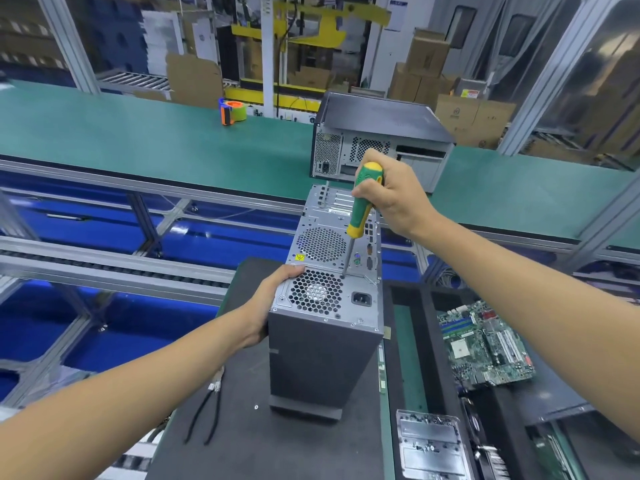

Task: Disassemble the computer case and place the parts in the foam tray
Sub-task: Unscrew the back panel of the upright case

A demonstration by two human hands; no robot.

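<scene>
Dark work mat (242, 445) carries the computer case (322, 355) standing on end near its middle. Left hand (273, 299) grips the case's top left corner; right hand (391, 192) clasps a green-yellow screwdriver (363, 202), tip on the rear panel. Foam tray (433, 341) beside the mat's right edge holds a motherboard (485, 344).

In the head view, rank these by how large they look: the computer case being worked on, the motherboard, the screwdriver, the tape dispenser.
1. computer case
2. motherboard
3. screwdriver
4. tape dispenser

The tape dispenser sits far back on the green belt, so distance shrinks it; its last place against the screwdriver is unsure.
</scene>
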